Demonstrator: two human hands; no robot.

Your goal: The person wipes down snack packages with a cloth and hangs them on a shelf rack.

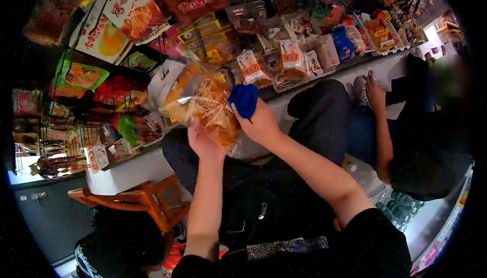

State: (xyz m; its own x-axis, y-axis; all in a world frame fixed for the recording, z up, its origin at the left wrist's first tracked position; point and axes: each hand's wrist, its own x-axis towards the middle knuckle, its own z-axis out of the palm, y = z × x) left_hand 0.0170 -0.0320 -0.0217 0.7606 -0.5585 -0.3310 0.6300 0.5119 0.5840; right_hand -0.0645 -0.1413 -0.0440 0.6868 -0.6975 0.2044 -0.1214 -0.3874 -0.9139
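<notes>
A large clear plastic package of orange-brown snack food is held up in front of the shelf, tilted, with glare across its film. My left hand grips its lower near edge, thumb up against the film. In my right hand is a bunched blue cloth, pressed close to the package's right side. The fingers behind the cloth are mostly hidden. Just beyond the cloth are clear packs with orange-and-white labels on the shelf.
Big printed food bags hang at upper left. White baskets of packets line the right of the shelf. A wooden chair and a dark-haired person are at lower left. Another person sits at right, one hand lowered. Bottles stand behind.
</notes>
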